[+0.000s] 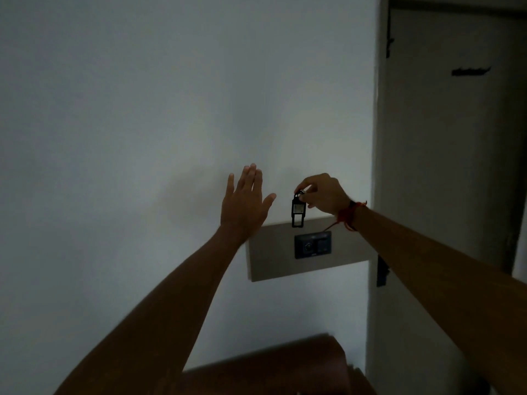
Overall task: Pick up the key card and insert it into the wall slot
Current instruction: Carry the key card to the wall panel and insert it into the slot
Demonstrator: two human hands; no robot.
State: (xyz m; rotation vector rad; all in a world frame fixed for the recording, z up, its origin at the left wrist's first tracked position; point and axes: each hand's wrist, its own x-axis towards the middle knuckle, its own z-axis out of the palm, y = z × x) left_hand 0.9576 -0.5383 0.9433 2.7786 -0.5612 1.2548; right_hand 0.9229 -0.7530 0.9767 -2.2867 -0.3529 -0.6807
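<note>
A small black key card tag (298, 211) hangs upright from a metal ring pinched in my right hand (322, 195). Its lower end reaches the top edge of a beige wall panel (273, 252). Just below the tag, on that panel, sits a dark switch plate (312, 244); whether it has a slot I cannot tell in the dim light. My left hand (245, 206) is raised to the left of the tag, fingers spread, palm toward the pale wall, holding nothing. A red thread is tied around my right wrist.
The room is dark. A door frame (379, 138) and a door (456, 138) with a dark hook rail stand at the right. A brown piece of wooden furniture (271, 366) lies below the panel at the bottom edge.
</note>
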